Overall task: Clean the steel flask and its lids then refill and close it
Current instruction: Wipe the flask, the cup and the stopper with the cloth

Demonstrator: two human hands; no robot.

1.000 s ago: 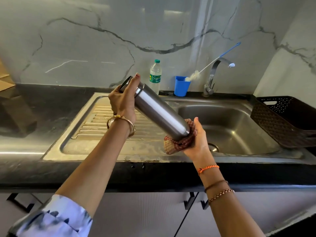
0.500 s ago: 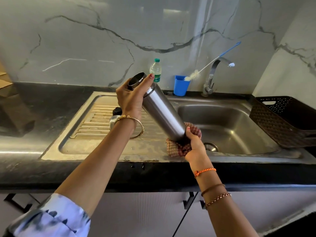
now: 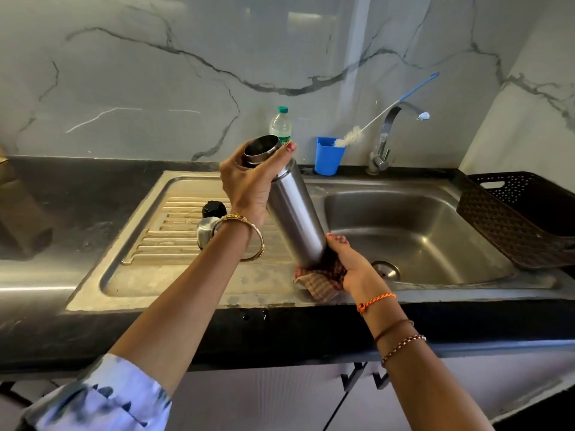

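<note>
Flask [image 3: 294, 214]: open-mouthed, tilted, held over the sink's [image 3: 435, 194] left edge.
Left hand [image 3: 249, 178]: fingers curled round the flask's neck.
Right hand [image 3: 351, 265]: grips a checked cloth [image 3: 320, 283] wrapped against the flask's base.
Lids: black lid [image 3: 214, 209] and steel lid [image 3: 203, 231] on the drainboard, behind the left wrist.
Worktop [image 3: 77, 188]: blue cup [image 3: 328, 155] with brush [image 3: 373, 122], bottle [image 3: 281, 124], basket [image 3: 522, 219] at right.
</note>
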